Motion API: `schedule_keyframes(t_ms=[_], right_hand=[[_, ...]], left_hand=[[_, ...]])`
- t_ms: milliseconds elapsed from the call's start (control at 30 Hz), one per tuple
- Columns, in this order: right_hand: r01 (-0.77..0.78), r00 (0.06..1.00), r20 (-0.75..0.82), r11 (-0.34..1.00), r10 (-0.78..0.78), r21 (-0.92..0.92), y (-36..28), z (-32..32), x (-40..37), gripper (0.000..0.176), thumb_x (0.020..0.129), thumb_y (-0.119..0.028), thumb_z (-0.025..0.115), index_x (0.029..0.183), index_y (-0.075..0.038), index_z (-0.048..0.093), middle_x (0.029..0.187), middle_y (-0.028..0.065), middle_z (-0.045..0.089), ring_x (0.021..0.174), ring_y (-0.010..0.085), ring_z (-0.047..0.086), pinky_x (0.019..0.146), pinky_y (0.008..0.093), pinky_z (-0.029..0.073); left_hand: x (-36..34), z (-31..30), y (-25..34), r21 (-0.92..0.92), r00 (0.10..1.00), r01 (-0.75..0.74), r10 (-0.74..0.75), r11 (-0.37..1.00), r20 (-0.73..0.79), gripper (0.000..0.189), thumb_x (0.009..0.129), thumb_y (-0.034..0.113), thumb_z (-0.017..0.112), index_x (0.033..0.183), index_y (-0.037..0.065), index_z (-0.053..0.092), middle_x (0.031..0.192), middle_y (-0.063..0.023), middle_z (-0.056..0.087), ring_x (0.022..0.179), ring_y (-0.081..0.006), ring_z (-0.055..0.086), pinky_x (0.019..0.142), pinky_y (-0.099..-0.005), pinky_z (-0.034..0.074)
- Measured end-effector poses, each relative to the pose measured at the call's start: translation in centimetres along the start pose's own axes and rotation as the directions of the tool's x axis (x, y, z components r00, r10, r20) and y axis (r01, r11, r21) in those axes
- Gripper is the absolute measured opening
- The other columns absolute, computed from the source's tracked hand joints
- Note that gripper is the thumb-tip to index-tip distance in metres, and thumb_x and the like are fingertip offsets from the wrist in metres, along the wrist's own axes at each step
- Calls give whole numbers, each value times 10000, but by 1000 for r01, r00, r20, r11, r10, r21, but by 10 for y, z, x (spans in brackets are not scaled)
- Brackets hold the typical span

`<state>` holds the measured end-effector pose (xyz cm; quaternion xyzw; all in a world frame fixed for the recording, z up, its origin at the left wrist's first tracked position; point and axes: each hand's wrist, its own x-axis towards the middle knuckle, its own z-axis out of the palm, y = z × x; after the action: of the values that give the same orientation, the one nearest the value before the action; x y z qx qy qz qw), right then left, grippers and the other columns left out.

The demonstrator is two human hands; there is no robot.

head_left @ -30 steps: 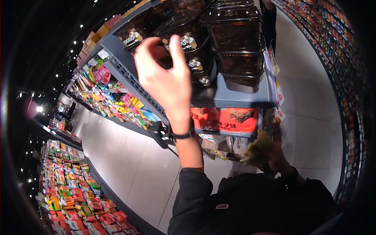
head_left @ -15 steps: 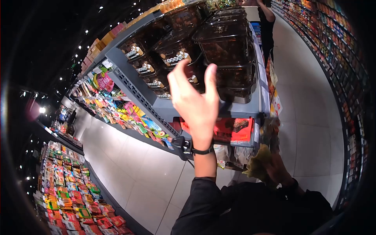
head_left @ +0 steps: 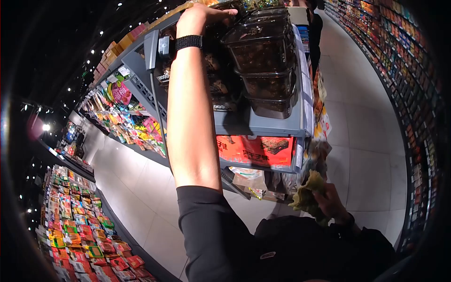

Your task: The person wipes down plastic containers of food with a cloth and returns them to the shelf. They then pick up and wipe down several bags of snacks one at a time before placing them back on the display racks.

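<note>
Dark lidded tubs (head_left: 260, 51) stand stacked on a grey shelf (head_left: 268, 124) at the far middle of the scene, and we see the right-hand stack most clearly, three tubs high at its near end. Our left hand (head_left: 195, 18) is out over the far left part of these tubs. One digit stretches to the right above the dark lids; the other fingers run out of our sight, so we cannot tell how widely they are spread, or whether they touch or hold a tub. A black woven strap (head_left: 189, 42) circles that wrist. On the near right, our right hand (head_left: 329, 199) has its fingers bent around a crumpled yellow-green cloth (head_left: 307, 192), which bulges out to the left of the grip.

As for writing, we find pale lettering on the tubs, but it is too small, too dark or too much covered by the forearm to read. Below the tubs, red packets (head_left: 256, 150) carry black Chinese characters; we make out 子味 at the end of a line, while those before it are unclear to us. Our black clothing (head_left: 211, 225) bears a small oblong badge (head_left: 268, 255) whose words we cannot read.
</note>
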<state>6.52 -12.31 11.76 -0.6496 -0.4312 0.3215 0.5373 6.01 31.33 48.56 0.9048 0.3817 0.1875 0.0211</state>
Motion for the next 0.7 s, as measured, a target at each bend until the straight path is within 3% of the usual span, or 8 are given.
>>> schedule_keyframes(t_ms=[100, 167, 233, 267, 333, 500, 633, 700], right_hand=[[-19, 1000, -13, 1000, 19, -6, 6, -3, -3, 223, 903, -66, 537, 1076, 31, 638, 898, 133, 695, 859, 188, 660, 778, 344, 498], [17, 999, -31, 1000, -17, -4, 11, -3, -3, 212, 898, -63, 542, 1056, 32, 645, 860, 120, 696, 835, 170, 661, 758, 331, 501], [4, 999, -38, 1000, -4, 17, 10, -2, -4, 208, 896, -62, 543, 1049, 32, 648, 852, 119, 696, 829, 164, 659, 752, 329, 501], [-5, 999, -43, 999, 7, 34, 9, -2, -5, 204, 894, -61, 545, 1042, 32, 650, 844, 119, 695, 822, 157, 657, 746, 326, 501], [15, 999, -43, 999, -13, 41, 15, -2, -7, 200, 895, -63, 548, 1036, 33, 652, 842, 118, 693, 819, 151, 654, 743, 322, 501], [20, 999, -41, 998, -18, 53, 18, -2, -11, 181, 895, -67, 557, 1009, 36, 653, 821, 111, 681, 791, 146, 644, 722, 320, 497], [-9, 999, -43, 1000, 10, 6, 20, -3, -13, 181, 902, -97, 559, 993, 33, 646, 800, 111, 667, 748, 157, 629, 697, 334, 490], [-40, 999, -3, 999, 40, -30, 20, -3, -8, 191, 907, -115, 558, 994, 30, 646, 798, 112, 666, 738, 163, 626, 691, 339, 488]], left_hand=[[23, 18, -7, -63, 988, -113, 105, 992, -110, 731, 550, 761, 792, 1004, 189, 768, 976, -32, 740, 946, -203, 675, 882, -374, 523], [26, 24, -3, -21, 990, -39, 36, 999, -140, 794, 520, 750, 813, 1058, 169, 758, 1040, -48, 735, 987, -217, 681, 919, -363, 514], [26, 35, -3, -85, 945, 45, -70, 995, -321, 841, 543, 729, 816, 1111, 114, 738, 1099, -74, 723, 1030, -213, 679, 938, -355, 509], [14, 33, 3, -83, 945, 43, -67, 996, -319, 841, 543, 729, 816, 1111, 114, 738, 1099, -74, 723, 1030, -213, 679, 938, -355, 509], [-2, 34, 15, -147, 897, 225, -264, 963, -356, 726, 693, 533, 822, 1224, 77, 632, 1278, -200, 622, 1181, -292, 619, 968, -403, 513], [-4, 16, 10, -235, 935, 208, -264, 949, -236, 879, 606, 594, 856, 1250, 46, 615, 1295, -172, 621, 1187, -280, 617, 980, -411, 511], [-11, 9, 3, -184, 864, 33, -120, 982, -489, 904, 593, 601, 849, 1240, 24, 594, 1137, -200, 683, 1074, -298, 663, 948, -385, 512], [-22, 3, -2, -254, 704, -247, -7, 935, -711, 836, 595, 505, 879, 1202, 7, 588, 1084, -219, 688, 1057, -293, 663, 930, -393, 521]])
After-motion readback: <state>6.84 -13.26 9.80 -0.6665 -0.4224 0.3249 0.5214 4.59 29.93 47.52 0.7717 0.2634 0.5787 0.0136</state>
